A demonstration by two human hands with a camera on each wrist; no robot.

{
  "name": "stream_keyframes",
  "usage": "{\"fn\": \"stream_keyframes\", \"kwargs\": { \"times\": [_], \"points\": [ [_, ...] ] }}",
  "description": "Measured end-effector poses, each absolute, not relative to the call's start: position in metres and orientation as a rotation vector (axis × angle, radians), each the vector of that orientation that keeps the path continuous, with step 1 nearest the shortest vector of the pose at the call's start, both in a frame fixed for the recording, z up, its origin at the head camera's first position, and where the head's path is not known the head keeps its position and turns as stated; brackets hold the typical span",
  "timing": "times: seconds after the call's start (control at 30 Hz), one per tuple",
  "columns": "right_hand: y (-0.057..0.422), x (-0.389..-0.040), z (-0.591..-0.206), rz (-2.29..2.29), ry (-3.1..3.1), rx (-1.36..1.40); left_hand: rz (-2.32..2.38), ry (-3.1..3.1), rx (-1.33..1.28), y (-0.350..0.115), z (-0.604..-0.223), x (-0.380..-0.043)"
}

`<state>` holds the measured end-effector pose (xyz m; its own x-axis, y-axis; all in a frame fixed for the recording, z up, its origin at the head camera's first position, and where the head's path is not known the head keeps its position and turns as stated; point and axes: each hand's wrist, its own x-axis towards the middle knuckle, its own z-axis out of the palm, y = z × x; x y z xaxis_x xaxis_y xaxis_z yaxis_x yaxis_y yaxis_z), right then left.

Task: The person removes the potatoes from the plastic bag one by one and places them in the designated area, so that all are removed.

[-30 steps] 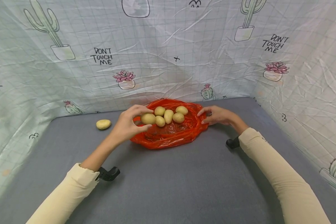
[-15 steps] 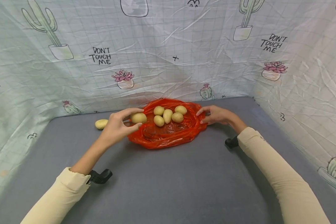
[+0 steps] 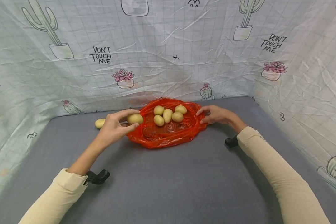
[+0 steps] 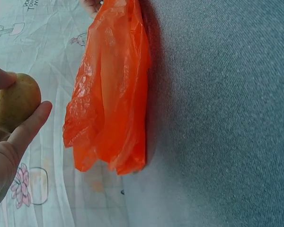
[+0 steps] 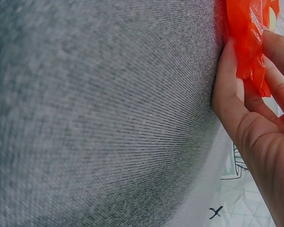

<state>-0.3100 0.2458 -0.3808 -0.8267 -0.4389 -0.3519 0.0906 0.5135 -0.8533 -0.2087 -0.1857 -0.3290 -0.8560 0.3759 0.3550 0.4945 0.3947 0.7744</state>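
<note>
My left hand (image 3: 113, 126) grips a potato (image 3: 135, 119) between thumb and fingers, over the left rim of a red plastic bag (image 3: 165, 143). In the left wrist view the held potato (image 4: 16, 101) is raised beside the bag (image 4: 113, 94). The bag lies wide with its mouth spread, and several potatoes (image 3: 167, 115) rest inside toward the back. At the bag's right edge my right hand (image 3: 217, 115) pinches the plastic. The right wrist view shows the thumb and fingers (image 5: 227, 71) on either side of the red film (image 5: 248, 42).
Another potato (image 3: 99, 123) lies on the grey tabletop (image 3: 168, 180) to the left, partly hidden behind my left hand. A printed cloth (image 3: 156, 46) with cactus drawings hangs close behind the bag and along both sides.
My left hand has moved left with the potato, from over the bag's inside to its left rim. It now partly covers the loose potato. The right hand keeps its place.
</note>
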Motion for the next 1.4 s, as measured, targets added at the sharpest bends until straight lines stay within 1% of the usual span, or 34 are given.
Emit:
{"fn": "stream_keyframes", "kwargs": {
  "times": [0.27,0.97,1.4],
  "points": [
    [0.246,-0.310,-0.379,-1.298,2.223,-0.271,-1.386,-2.541,-0.705,-0.193,-0.327,-0.208],
    [0.246,-0.310,-0.379,-1.273,2.236,-0.296,-1.277,-2.500,-0.606,-0.207,-0.321,-0.209],
    [0.247,-0.310,-0.379,-1.248,2.253,-0.309,-1.260,-2.502,-0.601,-0.214,-0.320,-0.208]
  ]
}}
